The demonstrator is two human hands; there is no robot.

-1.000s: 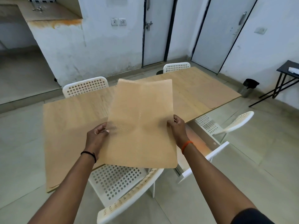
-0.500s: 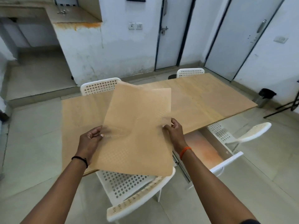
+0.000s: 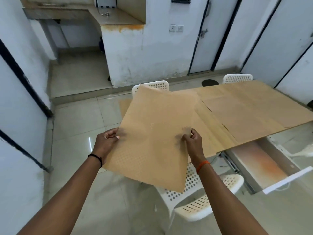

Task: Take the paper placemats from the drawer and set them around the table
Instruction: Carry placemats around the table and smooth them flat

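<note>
I hold a tan paper placemat [image 3: 152, 133] in the air in front of me, tilted, over the near left end of the wooden table [image 3: 211, 133]. My left hand [image 3: 105, 141] pinches its left edge and my right hand [image 3: 193, 139] grips its right edge. Two more placemats [image 3: 250, 112] lie flat on the tabletop to the right, close in colour to the wood. The white drawer [image 3: 264, 165] under the table's near side stands pulled out, its stained orange bottom bare.
White perforated chairs stand around the table: one [image 3: 198, 200] just below my hands, one [image 3: 152, 85] behind the held placemat, one [image 3: 237, 78] at the far side. Tiled floor spreads to the left. Walls and doors close in at left and back.
The view has swung left, so the table and drawer now sit further right. The held placemat has tilted more to the left; both hands keep their grip.
</note>
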